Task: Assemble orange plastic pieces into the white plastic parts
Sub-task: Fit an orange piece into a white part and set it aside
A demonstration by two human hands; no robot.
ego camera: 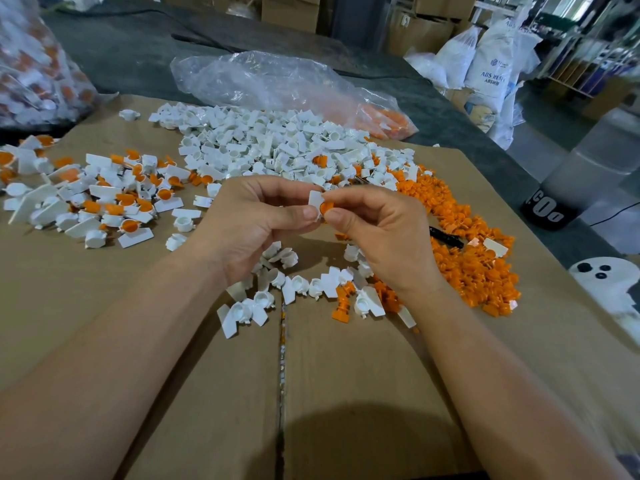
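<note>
- Cardboard sheet [173, 393] carries everything; both forearms come in over its near edge.
- Left hand [249, 220] pinches a white part [315, 200] above the sheet's centre: small, with a flat tab on a round cup.
- Right hand [377, 230] pinches an orange piece [326, 207], round face showing, touching the white part's cup.
- White heap [277, 143] sits at the far edge and orange heap [467, 258] along the right edge.
- Assembled units [104, 195] lie near the left edge, white with orange centres.
</note>
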